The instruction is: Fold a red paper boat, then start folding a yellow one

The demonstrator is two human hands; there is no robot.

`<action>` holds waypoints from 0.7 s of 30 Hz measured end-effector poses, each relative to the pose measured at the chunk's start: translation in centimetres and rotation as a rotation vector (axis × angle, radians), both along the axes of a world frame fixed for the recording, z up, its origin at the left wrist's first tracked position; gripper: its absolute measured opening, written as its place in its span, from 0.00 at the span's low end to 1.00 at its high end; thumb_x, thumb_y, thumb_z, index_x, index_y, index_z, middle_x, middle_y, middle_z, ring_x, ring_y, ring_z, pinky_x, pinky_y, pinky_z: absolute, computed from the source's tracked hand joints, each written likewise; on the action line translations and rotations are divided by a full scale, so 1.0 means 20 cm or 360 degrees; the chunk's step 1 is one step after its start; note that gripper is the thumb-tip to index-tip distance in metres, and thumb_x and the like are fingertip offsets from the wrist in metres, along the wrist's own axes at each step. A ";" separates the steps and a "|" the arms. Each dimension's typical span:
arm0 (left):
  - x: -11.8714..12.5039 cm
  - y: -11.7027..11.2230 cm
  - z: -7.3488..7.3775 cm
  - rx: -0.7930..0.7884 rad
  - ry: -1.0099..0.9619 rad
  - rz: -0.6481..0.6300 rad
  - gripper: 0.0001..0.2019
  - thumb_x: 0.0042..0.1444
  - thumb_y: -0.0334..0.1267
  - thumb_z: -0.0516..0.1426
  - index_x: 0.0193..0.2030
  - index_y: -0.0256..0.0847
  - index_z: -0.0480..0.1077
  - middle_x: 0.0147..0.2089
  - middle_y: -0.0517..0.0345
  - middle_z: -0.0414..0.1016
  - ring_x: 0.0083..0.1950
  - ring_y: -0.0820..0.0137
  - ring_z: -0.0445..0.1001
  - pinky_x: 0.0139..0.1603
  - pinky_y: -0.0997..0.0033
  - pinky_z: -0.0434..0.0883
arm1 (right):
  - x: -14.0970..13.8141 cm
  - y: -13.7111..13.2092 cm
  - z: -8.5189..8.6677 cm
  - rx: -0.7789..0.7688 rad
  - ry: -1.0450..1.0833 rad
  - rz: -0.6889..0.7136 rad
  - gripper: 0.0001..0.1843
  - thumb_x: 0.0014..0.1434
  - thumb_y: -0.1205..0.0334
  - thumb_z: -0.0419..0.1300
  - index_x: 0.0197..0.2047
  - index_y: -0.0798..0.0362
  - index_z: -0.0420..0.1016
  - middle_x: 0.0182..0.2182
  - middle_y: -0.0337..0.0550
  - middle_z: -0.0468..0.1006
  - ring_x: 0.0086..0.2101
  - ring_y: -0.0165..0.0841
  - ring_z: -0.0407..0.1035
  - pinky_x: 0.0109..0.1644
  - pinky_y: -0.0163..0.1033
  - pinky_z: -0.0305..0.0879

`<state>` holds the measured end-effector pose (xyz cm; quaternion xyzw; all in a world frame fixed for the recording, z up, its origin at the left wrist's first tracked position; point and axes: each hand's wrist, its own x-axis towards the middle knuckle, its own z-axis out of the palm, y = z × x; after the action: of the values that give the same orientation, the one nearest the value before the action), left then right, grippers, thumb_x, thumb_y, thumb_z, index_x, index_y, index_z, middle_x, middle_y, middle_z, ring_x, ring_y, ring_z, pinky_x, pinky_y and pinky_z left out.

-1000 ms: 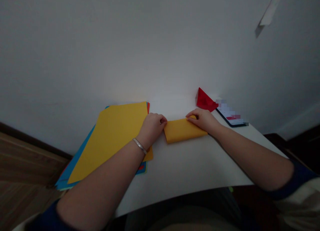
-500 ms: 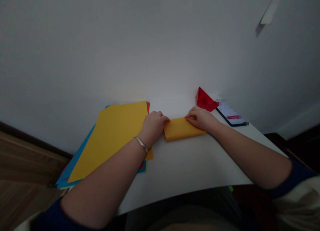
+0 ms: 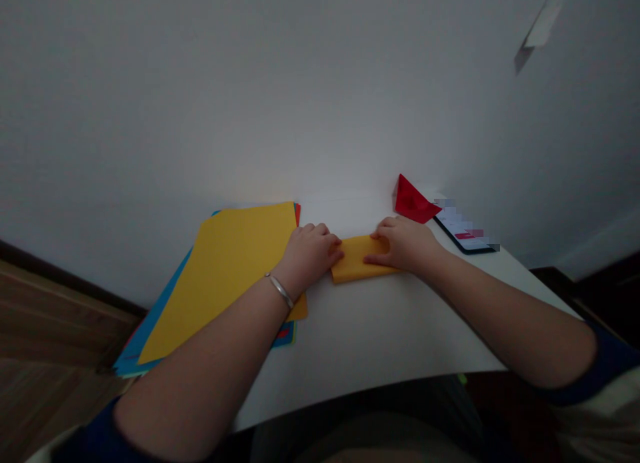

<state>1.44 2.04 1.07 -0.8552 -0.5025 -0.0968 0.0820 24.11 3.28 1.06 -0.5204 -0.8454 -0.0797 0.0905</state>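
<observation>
Folded paper: a small oblong of matte yellow paper, doubled over (image 3: pixel 354 255), lies between my two hands, its long side running from one to the other.
Left hand: my left hand (image 3: pixel 311 255) is on the near-left end of it, thumb and fingers close together at the far corner; I cannot tell whether they pinch the layers or only press on them.
Right hand: my right hand (image 3: pixel 409 244) covers the other end, thumb on the upper face and forefinger parted from it at the far edge; how firmly it bears down, I cannot tell.
Hands together: they are apart, with a strip of yellow showing between them.
Near edge: the side facing me looks rounded rather than sharply creased, so I judge the layers need lining up at the far edge before any hard pressing.
Good pressure: best to pin one end lightly and run the other thumb along evenly; uneven force could skew the layers.
Left of my hands: a pile of large coloured sheets, yellow on top (image 3: pixel 227 269), partly under my left forearm.
Beyond my right hand: a red folded-paper shape with a peak (image 3: pixel 413 204), beside a flat dark-edged device with a lit screen (image 3: pixel 463 233).
Under my hands: a white bench (image 3: pixel 380 336).
</observation>
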 end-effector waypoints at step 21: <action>-0.04 0.00 0.00 -0.0203 0.0072 -0.0051 0.28 0.53 0.58 0.59 0.57 0.46 0.71 0.54 0.48 0.71 0.54 0.54 0.69 0.54 0.57 0.64 | 0.00 -0.01 0.00 -0.0008 -0.0037 0.0012 0.34 0.49 0.31 0.60 0.46 0.50 0.79 0.45 0.51 0.77 0.45 0.46 0.69 0.44 0.47 0.66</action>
<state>0.54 2.01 1.16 -0.8685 -0.4920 -0.0465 0.0371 24.07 3.01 1.02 -0.5165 -0.8485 -0.0833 0.0796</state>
